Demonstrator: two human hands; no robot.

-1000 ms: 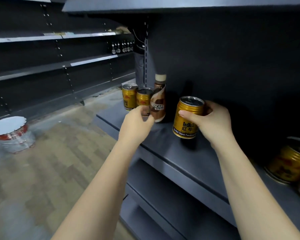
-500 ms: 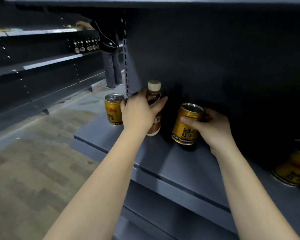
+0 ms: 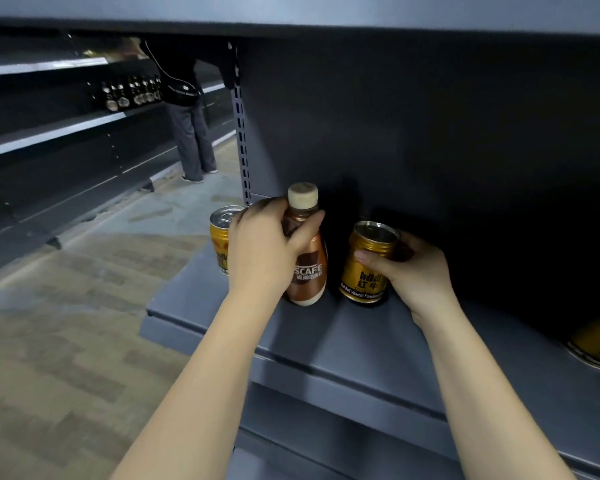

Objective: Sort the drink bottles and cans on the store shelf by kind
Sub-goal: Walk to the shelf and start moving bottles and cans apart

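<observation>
The left hand (image 3: 262, 249) grips the coffee bottle (image 3: 307, 268) by its neck. Just right of the bottle, the right hand (image 3: 414, 271) wraps the gold can (image 3: 366, 268).

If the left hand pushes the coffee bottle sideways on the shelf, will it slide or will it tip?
The coffee bottle looks tall and narrow-necked, and the left hand grips it high, near the cap, so a push there would probably tip it. Its glossy sleeve may be slippery. It already seems slightly tilted on the shelf.

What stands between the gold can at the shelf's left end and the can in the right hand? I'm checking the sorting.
The head view shows the coffee bottle, gripped by the left hand.
</observation>
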